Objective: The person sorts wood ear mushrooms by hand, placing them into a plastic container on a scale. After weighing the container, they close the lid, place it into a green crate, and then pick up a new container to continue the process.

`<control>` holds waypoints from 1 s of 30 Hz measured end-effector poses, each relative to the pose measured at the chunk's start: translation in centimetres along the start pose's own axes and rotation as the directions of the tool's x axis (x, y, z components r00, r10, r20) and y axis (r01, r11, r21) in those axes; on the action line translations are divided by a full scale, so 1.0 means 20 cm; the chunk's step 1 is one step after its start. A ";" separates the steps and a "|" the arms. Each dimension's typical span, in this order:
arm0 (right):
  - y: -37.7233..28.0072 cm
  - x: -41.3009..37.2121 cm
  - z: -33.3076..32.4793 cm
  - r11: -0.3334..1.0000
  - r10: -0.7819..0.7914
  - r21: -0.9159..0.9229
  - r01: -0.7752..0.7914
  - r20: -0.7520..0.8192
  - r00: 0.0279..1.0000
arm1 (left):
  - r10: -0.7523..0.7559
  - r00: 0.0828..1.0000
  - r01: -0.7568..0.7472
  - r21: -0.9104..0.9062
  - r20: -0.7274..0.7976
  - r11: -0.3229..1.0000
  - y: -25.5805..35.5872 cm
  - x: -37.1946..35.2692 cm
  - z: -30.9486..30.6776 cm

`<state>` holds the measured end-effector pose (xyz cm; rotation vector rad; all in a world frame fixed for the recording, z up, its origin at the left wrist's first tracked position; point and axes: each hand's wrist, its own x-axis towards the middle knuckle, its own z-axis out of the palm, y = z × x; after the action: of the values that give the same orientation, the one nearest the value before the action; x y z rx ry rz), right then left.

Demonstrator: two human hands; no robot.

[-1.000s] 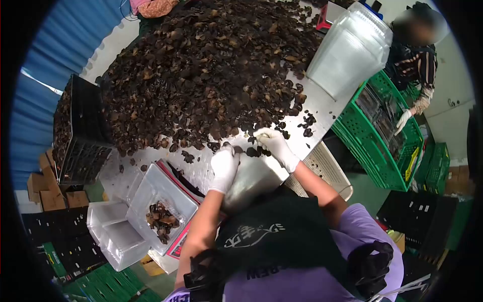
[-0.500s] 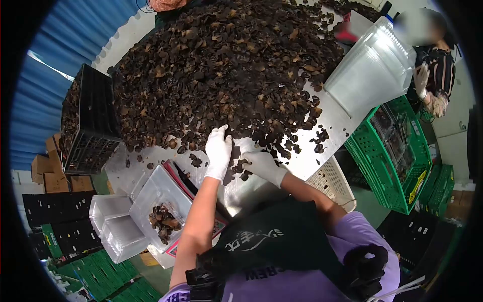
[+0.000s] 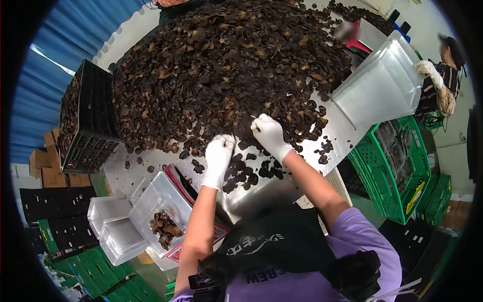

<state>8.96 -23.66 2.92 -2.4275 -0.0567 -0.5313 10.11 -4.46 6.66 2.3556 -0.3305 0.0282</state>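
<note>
A large heap of dark dried mushrooms (image 3: 221, 65) covers the metal table (image 3: 337, 128). My left hand (image 3: 217, 157), in a white glove, lies flat on loose mushroom pieces at the near edge of the heap. In a white glove too, my right hand (image 3: 268, 133) has its fingers curled on mushrooms at the heap's edge, a little farther in. A small patch of pulled-out pieces (image 3: 249, 172) lies between my hands and my body. Below my left arm a clear plastic box (image 3: 160, 205) holds a few mushrooms.
Black crates (image 3: 85, 121) stand at the table's left. Empty clear boxes (image 3: 111, 225) sit at lower left. A tall stack of clear containers (image 3: 382, 85) leans at the right, held by another person's gloved hand (image 3: 427, 68). Green crates (image 3: 397, 166) stand on the right.
Both my hands moved forward into the heap's edge. The right hand went from near my body up to the mushrooms. More loose pieces now lie in front of me.
</note>
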 end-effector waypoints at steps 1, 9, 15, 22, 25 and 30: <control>-0.07 -0.03 -0.03 0.994 0.041 0.108 -0.034 -0.062 0.997 | -0.014 1.000 0.014 0.045 -0.003 0.999 0.03 0.06 -0.03; -0.14 -0.23 -0.19 0.910 0.264 0.293 -0.292 0.132 0.955 | 0.007 0.980 -0.068 0.301 0.200 0.951 -0.08 0.46 0.20; 0.08 0.07 -0.20 0.986 0.161 0.060 -0.155 -0.108 0.981 | -0.018 0.991 -0.019 0.278 0.131 0.960 -0.10 0.38 0.10; 0.07 0.23 -0.12 0.878 0.072 -0.477 -0.039 0.050 0.996 | -0.072 0.997 0.071 0.035 0.029 0.997 -0.09 0.23 0.00; 0.12 0.13 -0.10 0.927 -0.037 -0.371 0.053 0.050 0.998 | -0.029 0.990 0.022 0.052 0.138 0.998 -0.04 0.23 0.04; 0.03 0.03 -0.26 0.950 0.252 0.235 -0.207 -0.183 0.950 | -0.113 0.992 0.095 0.259 0.056 0.961 0.03 0.29 0.18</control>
<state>7.78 -27.29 6.42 -2.1210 0.2468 -0.6367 15.34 -8.77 5.11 2.6326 -0.2484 -0.0671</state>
